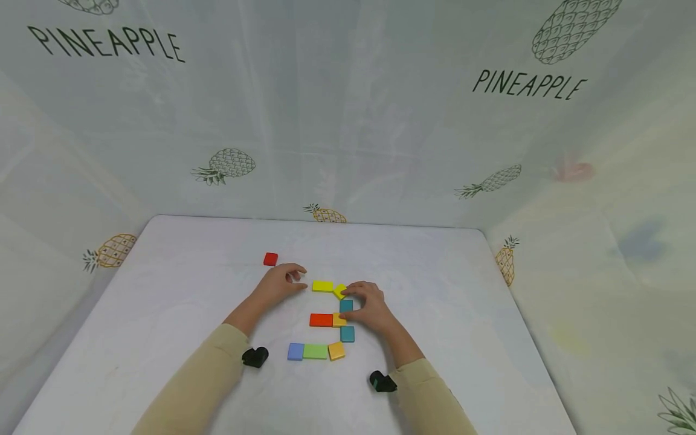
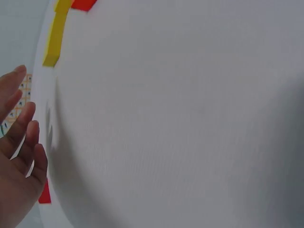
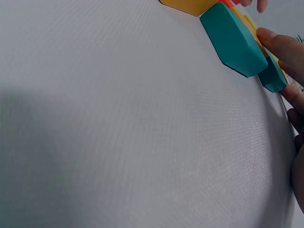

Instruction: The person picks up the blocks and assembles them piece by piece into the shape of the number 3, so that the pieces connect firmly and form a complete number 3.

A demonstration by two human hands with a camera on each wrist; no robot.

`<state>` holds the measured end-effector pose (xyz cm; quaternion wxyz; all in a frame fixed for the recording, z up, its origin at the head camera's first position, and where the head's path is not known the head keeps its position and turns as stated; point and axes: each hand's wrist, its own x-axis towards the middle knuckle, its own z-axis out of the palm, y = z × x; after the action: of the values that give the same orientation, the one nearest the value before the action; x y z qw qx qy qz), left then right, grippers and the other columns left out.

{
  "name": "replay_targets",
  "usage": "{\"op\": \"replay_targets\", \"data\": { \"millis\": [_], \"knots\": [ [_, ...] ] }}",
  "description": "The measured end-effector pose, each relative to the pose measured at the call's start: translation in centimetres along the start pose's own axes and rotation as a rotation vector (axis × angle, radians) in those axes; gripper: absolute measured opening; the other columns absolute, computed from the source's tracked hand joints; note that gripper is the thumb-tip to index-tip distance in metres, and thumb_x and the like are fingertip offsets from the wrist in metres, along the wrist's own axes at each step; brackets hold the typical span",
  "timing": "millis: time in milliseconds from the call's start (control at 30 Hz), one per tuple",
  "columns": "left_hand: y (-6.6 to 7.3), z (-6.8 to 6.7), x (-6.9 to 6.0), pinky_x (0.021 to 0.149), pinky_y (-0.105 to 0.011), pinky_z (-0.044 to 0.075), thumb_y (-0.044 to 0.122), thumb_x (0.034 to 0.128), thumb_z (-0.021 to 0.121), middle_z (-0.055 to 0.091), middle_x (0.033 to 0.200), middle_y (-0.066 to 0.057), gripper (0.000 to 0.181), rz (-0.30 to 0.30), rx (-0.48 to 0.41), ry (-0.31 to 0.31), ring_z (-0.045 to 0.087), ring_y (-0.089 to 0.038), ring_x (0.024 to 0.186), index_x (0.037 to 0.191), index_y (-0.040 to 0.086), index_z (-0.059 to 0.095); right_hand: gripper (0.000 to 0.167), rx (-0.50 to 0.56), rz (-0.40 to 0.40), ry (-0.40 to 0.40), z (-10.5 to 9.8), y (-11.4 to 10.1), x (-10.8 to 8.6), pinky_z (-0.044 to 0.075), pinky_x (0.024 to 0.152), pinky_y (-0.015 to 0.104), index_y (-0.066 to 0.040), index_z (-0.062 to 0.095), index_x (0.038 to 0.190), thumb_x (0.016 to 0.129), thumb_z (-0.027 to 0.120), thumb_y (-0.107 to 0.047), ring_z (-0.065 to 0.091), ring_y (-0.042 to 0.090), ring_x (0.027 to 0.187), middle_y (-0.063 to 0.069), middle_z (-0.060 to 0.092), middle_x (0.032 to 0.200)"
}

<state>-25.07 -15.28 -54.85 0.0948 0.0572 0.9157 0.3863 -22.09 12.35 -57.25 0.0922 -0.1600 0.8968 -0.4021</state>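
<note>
My left hand (image 1: 276, 286) hovers with thumb and fingers apart, just left of a yellow rectangular block (image 1: 322, 286), holding nothing. Fingertips of my right hand (image 1: 372, 309) touch a tilted yellow square block (image 1: 338, 291). Its thumb rests at an orange square block (image 1: 338, 322), and a teal block (image 1: 346, 306) lies between thumb and fingers. The orange block adjoins a red-orange rectangular block (image 1: 321, 320). Nearer lies another teal block (image 1: 347, 335), seen large in the right wrist view (image 3: 235, 42). Part of the tilted yellow block is hidden by the fingers.
A bottom row holds a blue block (image 1: 296, 351), a green block (image 1: 315, 351) and a slightly turned orange block (image 1: 336, 350). One red square block (image 1: 270, 259) lies apart beyond my left hand. The white table (image 1: 446, 290) meets a pineapple-printed curtain (image 1: 380, 121).
</note>
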Motion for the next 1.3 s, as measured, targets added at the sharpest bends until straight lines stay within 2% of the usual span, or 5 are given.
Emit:
{"op": "replay_targets", "data": {
  "millis": [300, 667, 967, 1100, 1300],
  "knots": [
    [-1.8, -2.8, -0.3, 0.069, -0.032, 0.045, 0.022, 0.0836, 0.079, 0.062, 0.096, -0.002, 0.038, 0.023, 0.067, 0.045, 0.051, -0.021, 0.082, 0.118, 0.011, 0.066, 0.046, -0.003, -0.002, 0.004, -0.1, 0.0, -0.1, 0.025, 0.106, 0.051, -0.024, 0.070, 0.114, 0.073, 0.085, -0.037, 0.039, 0.025, 0.126, -0.003, 0.055, 0.127],
    [-4.2, -4.9, -0.9, 0.074, -0.037, 0.043, 0.019, 0.0833, 0.078, 0.060, 0.097, -0.007, 0.039, 0.038, 0.092, 0.128, 0.052, -0.024, 0.086, 0.116, 0.003, 0.066, 0.046, -0.005, 0.013, -0.001, 0.0, -0.1, -0.1, 0.027, 0.106, 0.051, -0.025, 0.070, 0.116, 0.074, 0.085, -0.038, 0.038, 0.023, 0.127, -0.004, 0.054, 0.129],
    [-4.9, -5.4, -0.3, 0.070, -0.037, 0.043, 0.018, 0.0826, 0.078, 0.058, 0.100, -0.014, 0.048, 0.056, 0.099, 0.181, 0.051, -0.026, 0.084, 0.124, 0.001, 0.061, 0.046, -0.005, 0.011, -0.001, -0.1, -0.1, -0.2, 0.026, 0.106, 0.051, -0.026, 0.070, 0.116, 0.074, 0.085, -0.037, 0.038, 0.023, 0.127, -0.004, 0.054, 0.128],
    [-5.0, -5.4, 0.2, 0.071, -0.037, 0.043, 0.019, 0.0832, 0.078, 0.058, 0.105, -0.016, 0.052, 0.033, 0.091, 0.179, 0.051, -0.027, 0.086, 0.129, 0.003, 0.059, 0.046, -0.009, 0.019, -0.010, -0.1, -0.1, -0.2, 0.025, 0.107, 0.051, -0.026, 0.069, 0.116, 0.074, 0.085, -0.038, 0.037, 0.023, 0.128, -0.005, 0.053, 0.129],
    [-5.1, -5.4, 0.9, 0.076, -0.041, 0.044, 0.023, 0.0857, 0.075, 0.060, 0.110, -0.017, 0.052, -0.042, 0.085, 0.184, 0.052, -0.028, 0.091, 0.131, 0.005, 0.057, 0.046, 0.003, 0.013, -0.007, -0.1, -0.1, -0.2, 0.028, 0.105, 0.051, -0.026, 0.069, 0.116, 0.074, 0.085, -0.038, 0.038, 0.023, 0.127, -0.005, 0.054, 0.129]
  ]
}}
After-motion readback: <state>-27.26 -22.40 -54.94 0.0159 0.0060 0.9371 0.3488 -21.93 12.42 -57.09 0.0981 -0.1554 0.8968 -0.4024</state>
